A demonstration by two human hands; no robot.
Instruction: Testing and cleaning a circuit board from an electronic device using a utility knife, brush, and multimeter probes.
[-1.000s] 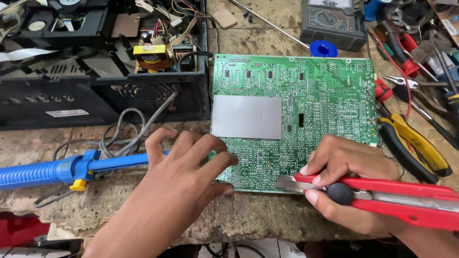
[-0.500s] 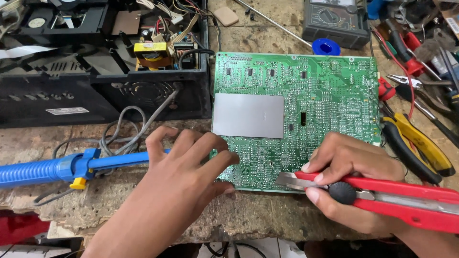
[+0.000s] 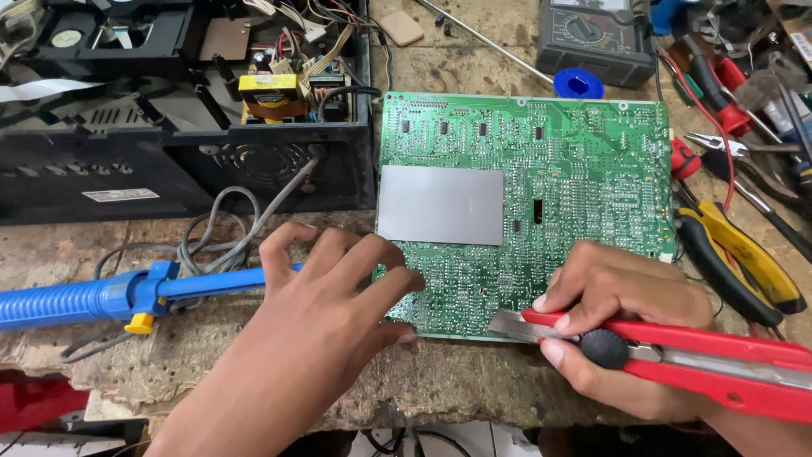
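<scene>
Bright even light, soft shadows, sharp

Glossy red plastic knife, matt green circuit board, rough worktop

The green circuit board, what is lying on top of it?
On the green circuit board sits a flat grey plate. The left hand and right hand, holding a red utility knife, cover its near edge, hiding what is beneath.

Left hand: palm down, fingers spread and slightly bent, forearm entering from below; right hand: fingers curled in a closed grip, thumb underneath.
</scene>
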